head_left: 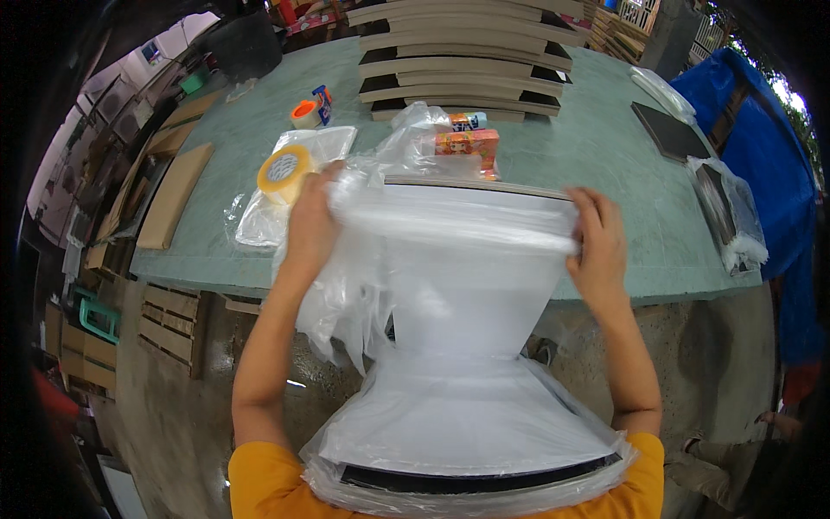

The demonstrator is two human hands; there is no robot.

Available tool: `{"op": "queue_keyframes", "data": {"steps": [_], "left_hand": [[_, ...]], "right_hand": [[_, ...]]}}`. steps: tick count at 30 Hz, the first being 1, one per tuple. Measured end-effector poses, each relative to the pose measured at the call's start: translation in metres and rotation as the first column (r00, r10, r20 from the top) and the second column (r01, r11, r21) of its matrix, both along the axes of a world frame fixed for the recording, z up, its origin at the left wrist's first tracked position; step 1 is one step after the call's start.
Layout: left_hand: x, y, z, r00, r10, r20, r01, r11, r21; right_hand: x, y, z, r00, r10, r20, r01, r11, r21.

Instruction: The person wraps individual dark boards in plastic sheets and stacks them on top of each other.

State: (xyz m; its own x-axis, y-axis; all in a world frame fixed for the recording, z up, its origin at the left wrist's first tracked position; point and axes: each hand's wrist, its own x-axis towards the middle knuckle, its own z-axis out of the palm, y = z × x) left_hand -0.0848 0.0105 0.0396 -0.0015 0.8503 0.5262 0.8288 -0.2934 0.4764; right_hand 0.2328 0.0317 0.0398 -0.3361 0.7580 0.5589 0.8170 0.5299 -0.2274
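Note:
A large white-faced board [475, 303] reaches from the table edge down to my body, wider in the picture near me. Clear plastic bagging [450, 415] covers its near part, where a dark edge shows through. My left hand [313, 227] grips bunched clear plastic at the board's far left corner, with loose folds hanging below. At the far right corner, my right hand [601, 251] curls its fingers round the plastic and the board's edge. Between both hands a gathered, shiny band of plastic runs across the board, blurred by motion. My left fingers are partly hidden.
Past my left hand, a yellowish tape roll [285, 173] lies on folded plastic bags [259, 221]. Beyond the board are a pink-red box [467, 149] and a tall stack of boards [467, 69]. A bagged dark panel [722, 208] lies at the table's right edge, beside a blue tarp [778, 199].

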Motion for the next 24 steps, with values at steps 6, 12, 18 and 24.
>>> {"op": "queue_keyframes", "data": {"steps": [6, 12, 18, 24], "left_hand": [[0.022, -0.008, 0.001, 0.969, -0.014, -0.247, -0.023, 0.989, -0.143], [-0.013, -0.02, -0.013, 0.799, -0.431, 0.42, 0.52, 0.845, -0.122], [-0.036, -0.068, -0.121, 0.465, 0.284, 0.839, 0.773, 0.331, -0.541], [0.008, -0.095, -0.185, 0.568, 0.503, 0.651, 0.516, 0.398, -0.758]], "right_hand": [[0.026, 0.001, -0.014, 0.997, -0.077, -0.016, 0.076, 0.996, -0.05], [0.084, -0.003, -0.016, 0.619, -0.004, -0.785, -0.625, 0.603, -0.496], [0.075, -0.037, -0.136, 0.382, -0.455, -0.804, -0.876, 0.098, -0.472], [0.083, -0.072, -0.298, 0.912, -0.198, -0.359, -0.346, 0.1, -0.933]]}}
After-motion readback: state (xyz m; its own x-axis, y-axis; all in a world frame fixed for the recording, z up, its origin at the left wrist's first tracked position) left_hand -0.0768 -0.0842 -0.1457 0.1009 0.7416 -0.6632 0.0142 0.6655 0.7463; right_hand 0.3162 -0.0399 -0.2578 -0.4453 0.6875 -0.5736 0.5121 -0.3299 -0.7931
